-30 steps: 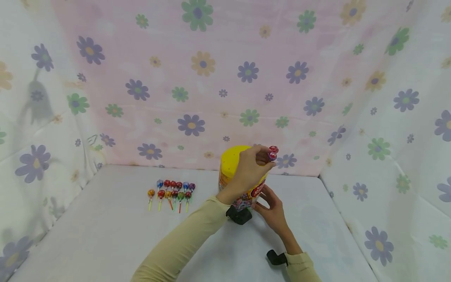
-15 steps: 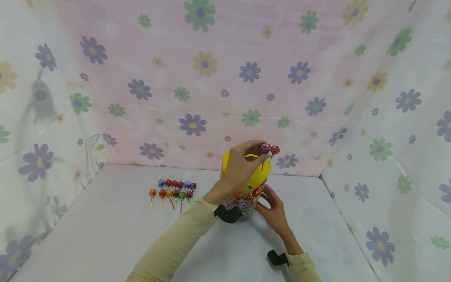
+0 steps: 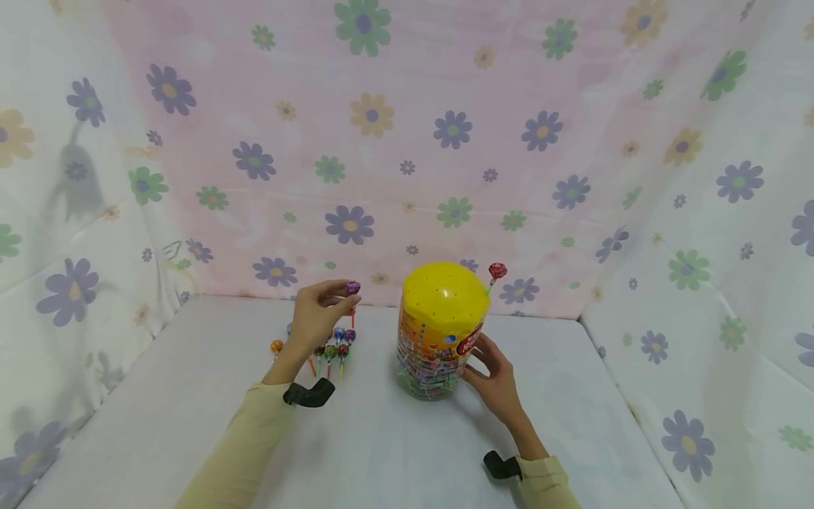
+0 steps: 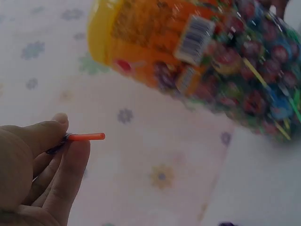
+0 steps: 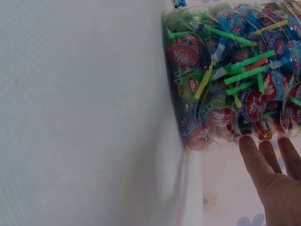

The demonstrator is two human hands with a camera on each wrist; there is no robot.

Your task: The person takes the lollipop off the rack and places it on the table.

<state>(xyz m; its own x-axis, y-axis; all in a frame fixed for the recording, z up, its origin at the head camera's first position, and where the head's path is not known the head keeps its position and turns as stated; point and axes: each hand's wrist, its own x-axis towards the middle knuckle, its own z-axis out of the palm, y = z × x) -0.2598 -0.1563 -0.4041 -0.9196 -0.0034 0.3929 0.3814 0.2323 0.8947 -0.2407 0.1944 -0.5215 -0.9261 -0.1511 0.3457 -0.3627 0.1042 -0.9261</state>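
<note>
My left hand (image 3: 314, 317) pinches a purple-wrapped lollipop (image 3: 352, 287), head up, between thumb and fingers. Its orange-red stick (image 4: 89, 137) pokes out past the fingertips in the left wrist view. To the right stands a large clear jar (image 3: 429, 367), packed with wrapped lollipops, under a yellow lid (image 3: 445, 290) dotted with small holes. A red lollipop (image 3: 497, 271) on a green stick stands up at the lid's right edge. My right hand (image 3: 497, 382) rests its fingertips against the jar's right side; in the right wrist view those fingers (image 5: 256, 160) are nearly straight.
Several lollipops (image 3: 343, 350) lie in two rows on the white table (image 3: 375, 452), partly hidden behind my left hand and wrist. Flower-printed cloth (image 3: 407, 191) closes off the back and both sides.
My left hand has moved from above the jar's lid leftward to over the lollipop rows, carrying the purple lollipop. The red one stays at the lid; my right hand keeps its place.
</note>
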